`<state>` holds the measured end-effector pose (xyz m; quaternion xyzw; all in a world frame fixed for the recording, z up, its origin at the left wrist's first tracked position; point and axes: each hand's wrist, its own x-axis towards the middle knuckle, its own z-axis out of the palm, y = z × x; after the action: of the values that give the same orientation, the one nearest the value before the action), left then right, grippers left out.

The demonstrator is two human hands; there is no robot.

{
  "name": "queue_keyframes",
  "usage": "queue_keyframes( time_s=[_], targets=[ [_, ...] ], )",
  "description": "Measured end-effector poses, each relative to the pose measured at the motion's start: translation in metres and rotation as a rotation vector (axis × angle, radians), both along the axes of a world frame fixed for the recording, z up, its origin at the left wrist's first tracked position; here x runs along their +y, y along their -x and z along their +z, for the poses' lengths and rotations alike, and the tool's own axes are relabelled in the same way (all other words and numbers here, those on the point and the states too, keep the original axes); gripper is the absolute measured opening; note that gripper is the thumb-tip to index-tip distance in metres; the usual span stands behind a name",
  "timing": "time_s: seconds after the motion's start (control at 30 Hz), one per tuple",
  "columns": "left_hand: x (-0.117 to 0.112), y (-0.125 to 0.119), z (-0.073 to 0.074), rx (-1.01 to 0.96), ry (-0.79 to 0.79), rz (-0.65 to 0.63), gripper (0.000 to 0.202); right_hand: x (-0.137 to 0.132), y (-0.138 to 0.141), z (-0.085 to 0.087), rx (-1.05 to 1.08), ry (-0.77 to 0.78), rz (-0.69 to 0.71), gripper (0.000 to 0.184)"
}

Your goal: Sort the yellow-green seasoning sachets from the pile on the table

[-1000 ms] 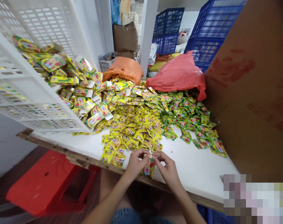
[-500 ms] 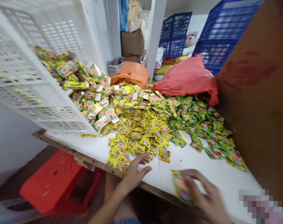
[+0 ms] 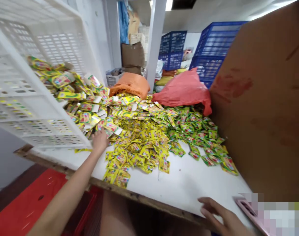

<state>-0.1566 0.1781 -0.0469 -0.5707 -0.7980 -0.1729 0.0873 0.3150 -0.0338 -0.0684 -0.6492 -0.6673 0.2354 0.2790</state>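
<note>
My left hand (image 3: pixel 99 141) reaches far forward to the mouth of the tipped white crate (image 3: pixel 28 108), its fingers curled down onto the flat printed cartons (image 3: pixel 90 108) spilling out of it. What the fingers grip is hidden under the hand. My right hand (image 3: pixel 224 218) lies low at the table's near right edge, fingers spread flat on the white tabletop (image 3: pixel 188 183), with nothing in it. A wide heap of yellow sachets (image 3: pixel 141 137) covers the middle of the table and green sachets (image 3: pixel 203 137) spread to the right.
A tall brown cardboard sheet (image 3: pixel 267 108) stands along the right. A red sack (image 3: pixel 183 90) and an orange sack (image 3: pixel 132 83) lie behind the heap. Blue crates (image 3: pixel 210 49) are stacked at the back. A red stool (image 3: pixel 28 203) sits below left.
Both hands held one packet together a second ago. The right hand carried it off to the right and now lies empty. The left hand has stretched forward to the cartons at the crate.
</note>
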Motion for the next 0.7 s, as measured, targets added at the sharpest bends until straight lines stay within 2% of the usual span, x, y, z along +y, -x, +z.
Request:
queue_keyframes(
  time_s=[0.07, 0.1, 0.2, 0.3, 0.4, 0.47, 0.53, 0.6, 0.7],
  targets=[
    [-0.006, -0.008, -0.003, -0.085, -0.091, -0.022, 0.061, 0.015, 0.011, -0.002, 0.039, 0.043, 0.073, 0.025],
    [-0.013, -0.015, -0.005, -0.175, -0.147, -0.035, 0.06, 0.025, 0.018, -0.003, 0.05, 0.008, 0.053, 0.025],
    [-0.042, -0.052, -0.017, -0.656, -0.243, -0.125, 0.06, 0.062, 0.05, -0.013, 0.051, -0.131, 0.017, 0.026],
    [-0.078, -0.102, -0.036, -1.22, -0.147, -0.281, 0.053, 0.093, 0.092, -0.028, -0.002, -0.235, 0.133, 0.03],
    [-0.107, -0.14, -0.057, -1.498, -0.058, -0.299, 0.048, 0.106, 0.12, -0.039, -0.122, -0.219, 0.216, 0.044],
    [-0.119, -0.152, -0.067, -1.593, -0.033, -0.32, 0.047, 0.107, 0.12, -0.039, -0.175, -0.179, 0.217, 0.03],
    [-0.123, -0.156, -0.07, -1.661, -0.015, -0.33, 0.046, 0.113, 0.108, -0.036, -0.188, -0.153, 0.201, 0.017],
    [-0.122, -0.156, -0.069, -1.694, -0.006, -0.309, 0.046, 0.131, 0.087, -0.03, -0.191, -0.149, 0.152, 0.023],
    [-0.119, -0.157, -0.064, -1.642, -0.012, -0.306, 0.047, 0.176, 0.058, -0.023, -0.224, -0.17, 0.02, 0.03]
  ],
)
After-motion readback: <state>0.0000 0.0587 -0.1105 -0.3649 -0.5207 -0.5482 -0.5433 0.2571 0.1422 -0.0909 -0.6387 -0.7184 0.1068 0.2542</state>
